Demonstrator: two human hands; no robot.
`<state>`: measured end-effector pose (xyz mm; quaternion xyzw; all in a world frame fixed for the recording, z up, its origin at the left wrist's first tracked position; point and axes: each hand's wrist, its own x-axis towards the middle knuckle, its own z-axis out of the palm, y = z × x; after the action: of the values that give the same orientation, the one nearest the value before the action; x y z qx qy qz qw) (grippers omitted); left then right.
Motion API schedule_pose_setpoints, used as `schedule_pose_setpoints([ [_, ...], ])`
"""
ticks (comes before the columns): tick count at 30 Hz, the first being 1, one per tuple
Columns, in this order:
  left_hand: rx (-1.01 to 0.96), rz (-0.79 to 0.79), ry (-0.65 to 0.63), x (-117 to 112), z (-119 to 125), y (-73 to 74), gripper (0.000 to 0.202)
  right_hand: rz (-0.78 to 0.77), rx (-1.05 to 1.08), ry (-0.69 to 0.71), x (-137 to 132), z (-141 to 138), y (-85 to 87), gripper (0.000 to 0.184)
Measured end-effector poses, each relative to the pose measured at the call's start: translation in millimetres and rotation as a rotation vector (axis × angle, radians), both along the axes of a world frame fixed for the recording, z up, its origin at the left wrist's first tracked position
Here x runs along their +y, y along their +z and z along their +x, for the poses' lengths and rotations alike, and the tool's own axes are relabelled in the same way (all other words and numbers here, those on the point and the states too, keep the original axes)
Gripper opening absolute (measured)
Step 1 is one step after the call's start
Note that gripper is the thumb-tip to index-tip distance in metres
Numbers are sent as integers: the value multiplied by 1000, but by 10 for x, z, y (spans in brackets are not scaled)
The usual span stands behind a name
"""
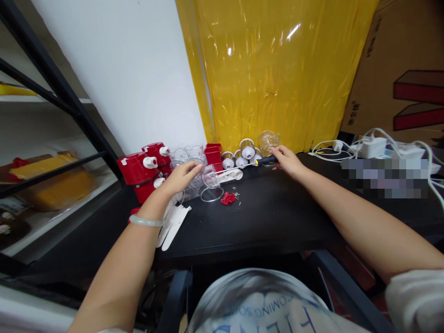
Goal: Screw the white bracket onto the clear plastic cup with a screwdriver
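Note:
My left hand (180,178) reaches over the left part of the black table (270,217), fingers curled on a clear plastic cup part (196,178) among other clear pieces. A clear ring (211,193) and a small red clip (227,199) with tiny screws lie just right of it. My right hand (286,159) rests further back, closed on a screwdriver (265,160) with a black and yellow handle, its shaft pointing left toward a white plastic piece (231,175).
Red housings with white knobs (138,167) are stacked at the left. Round metal-rimmed white parts (243,155) and a clear dome (268,140) stand against yellow plastic sheeting (274,69). White chargers and cables (373,148) lie at right, white flat parts (173,222) at the table's front left.

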<state>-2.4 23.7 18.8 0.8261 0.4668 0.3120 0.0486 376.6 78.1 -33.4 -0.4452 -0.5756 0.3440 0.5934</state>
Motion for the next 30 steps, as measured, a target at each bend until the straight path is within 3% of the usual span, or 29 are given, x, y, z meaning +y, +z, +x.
schedule_pose_setpoints([
  [4,1,0,-2,4,-5,-4,57,-15,105,36,-23,-24,5,44],
  [8,-7,-3,3,-1,1,-3,58,-84,255,165,-71,-40,34,33],
  [13,-12,-4,5,-9,10,3,58,-99,376,291,-149,-22,72,37],
  [17,-11,-3,8,-9,11,4,57,-77,345,237,-133,-36,83,27],
  [23,-26,-17,-2,-9,13,4,60,-55,61,80,-33,-12,44,45],
  [26,-25,-17,-1,-8,11,3,60,-50,138,120,-48,-13,43,40],
  [30,-17,-16,7,-9,9,2,60,-100,344,280,-148,-29,94,38],
])
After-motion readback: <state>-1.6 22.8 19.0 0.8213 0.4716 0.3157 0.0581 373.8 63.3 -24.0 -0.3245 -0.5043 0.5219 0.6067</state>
